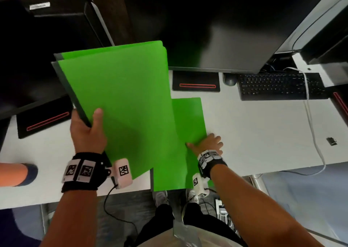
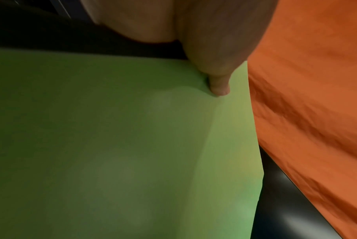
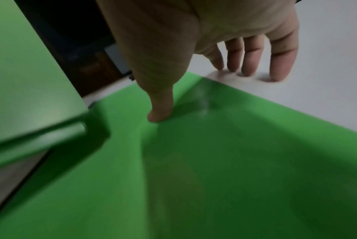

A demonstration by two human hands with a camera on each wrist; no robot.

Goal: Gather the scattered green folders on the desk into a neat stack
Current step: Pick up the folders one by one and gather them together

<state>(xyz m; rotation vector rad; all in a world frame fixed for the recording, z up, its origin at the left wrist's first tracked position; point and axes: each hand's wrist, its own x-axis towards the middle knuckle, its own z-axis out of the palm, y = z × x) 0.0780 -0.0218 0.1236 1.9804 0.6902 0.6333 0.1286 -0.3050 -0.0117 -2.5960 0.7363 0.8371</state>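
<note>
My left hand (image 1: 90,126) grips a bundle of green folders (image 1: 120,96) by its left edge and holds it tilted above the white desk (image 1: 263,133). The thumb (image 2: 218,87) lies on the top cover; the fingers beneath are hidden. Another green folder (image 1: 188,122) lies flat on the desk, partly under the raised bundle and overhanging the front edge. My right hand (image 1: 204,143) rests at that folder's right edge. Its thumb (image 3: 159,113) presses on the green folder (image 3: 234,161), and its straight fingers (image 3: 255,64) touch the bare desk beside it. The held bundle (image 3: 30,80) hangs to the left.
Dark monitors stand along the back on black bases with red stripes (image 1: 196,85). A black keyboard (image 1: 280,86), a mouse (image 1: 229,79) and a white cable (image 1: 312,129) lie at the right. Another person's arm (image 1: 17,173) rests at the left edge. A small black object (image 1: 331,141) sits far right.
</note>
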